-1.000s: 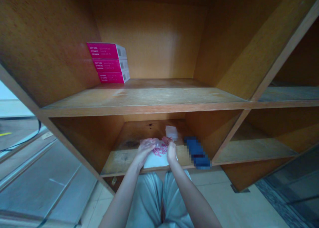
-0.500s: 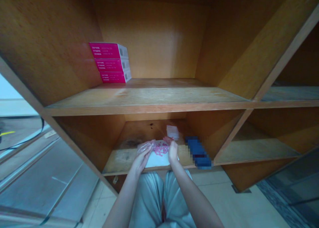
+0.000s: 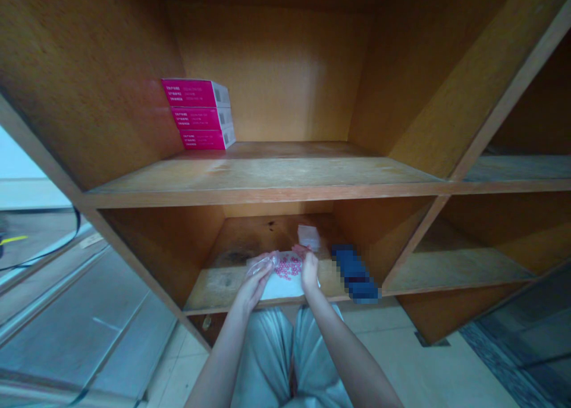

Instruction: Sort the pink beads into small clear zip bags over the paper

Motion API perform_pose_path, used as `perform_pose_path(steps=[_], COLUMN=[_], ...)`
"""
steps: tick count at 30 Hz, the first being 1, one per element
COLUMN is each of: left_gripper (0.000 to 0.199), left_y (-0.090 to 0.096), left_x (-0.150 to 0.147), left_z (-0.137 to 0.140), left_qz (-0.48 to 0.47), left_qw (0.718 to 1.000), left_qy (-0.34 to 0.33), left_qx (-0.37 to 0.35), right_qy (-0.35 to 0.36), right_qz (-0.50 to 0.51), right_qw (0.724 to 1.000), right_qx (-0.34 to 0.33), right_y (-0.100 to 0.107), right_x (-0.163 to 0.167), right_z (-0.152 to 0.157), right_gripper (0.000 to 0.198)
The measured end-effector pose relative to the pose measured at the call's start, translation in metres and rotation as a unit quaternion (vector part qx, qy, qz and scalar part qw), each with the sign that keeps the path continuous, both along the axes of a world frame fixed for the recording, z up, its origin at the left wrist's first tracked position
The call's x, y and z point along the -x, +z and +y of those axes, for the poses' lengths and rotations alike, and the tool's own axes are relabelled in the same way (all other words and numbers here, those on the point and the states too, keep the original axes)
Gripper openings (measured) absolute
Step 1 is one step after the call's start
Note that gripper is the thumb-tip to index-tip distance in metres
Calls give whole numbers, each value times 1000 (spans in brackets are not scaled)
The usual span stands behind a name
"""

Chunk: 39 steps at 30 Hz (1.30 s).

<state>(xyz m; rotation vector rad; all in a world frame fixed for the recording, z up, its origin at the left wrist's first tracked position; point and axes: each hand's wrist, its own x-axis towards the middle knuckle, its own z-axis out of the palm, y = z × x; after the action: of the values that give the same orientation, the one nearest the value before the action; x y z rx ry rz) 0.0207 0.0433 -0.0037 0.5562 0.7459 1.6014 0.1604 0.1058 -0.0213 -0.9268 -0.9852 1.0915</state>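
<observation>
A white sheet (image 3: pixel 279 290) lies at the front of the lower shelf, with many small pink beads or pellets (image 3: pixel 288 268) scattered over its upper part. At the sheet's left edge my left hand (image 3: pixel 256 284) is closed on a clear plastic bag (image 3: pixel 259 262), whose mouth points toward the pellets. My right hand (image 3: pixel 309 270) rests along the right edge of the sheet, its fingers reaching forward beside the pellets. Those fingers look extended, though their tips are blurred and I make out nothing held in them.
Behind my right hand lies a small white packet (image 3: pixel 308 237). A dark blue pixelated object (image 3: pixel 355 274) sits to the right. Three stacked pink boxes (image 3: pixel 198 115) stand on the upper shelf, whose front edge (image 3: pixel 267 197) overhangs my hands. A wooden divider (image 3: pixel 417 241) bounds the right side.
The camera view has shifted very slightly. Both hands, the bag and the pellets look nearly the same as before.
</observation>
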Motion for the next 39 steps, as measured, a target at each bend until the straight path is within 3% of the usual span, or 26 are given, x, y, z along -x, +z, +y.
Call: perform_pose_path(steps=[7, 12, 21, 28, 39], left_gripper=[39, 38, 50, 48, 33], left_y=[1, 6, 5, 6, 1], left_x=[0, -1, 0, 0, 1], left_z=[0, -1, 0, -2, -1], left_qz=[14, -1, 25, 3, -25], left_qw=[1000, 1000, 999, 1000, 998], left_qy=[-2, -12, -25, -27, -56], left_qx=[2, -2, -10, -9, 19], right_qy=[-5, 1, 83, 111, 27], right_qz=[7, -63, -201, -130, -145], right_qw=[1000, 997, 972, 982, 984], right_qx=[-12, -49, -94, -76, -95], right_y=[8, 17, 24, 24, 13], right_x=[-1, 4, 19, 21, 3], right_z=[-3, -13, -34, -35, -26], right_gripper=[34, 15, 13, 16, 19])
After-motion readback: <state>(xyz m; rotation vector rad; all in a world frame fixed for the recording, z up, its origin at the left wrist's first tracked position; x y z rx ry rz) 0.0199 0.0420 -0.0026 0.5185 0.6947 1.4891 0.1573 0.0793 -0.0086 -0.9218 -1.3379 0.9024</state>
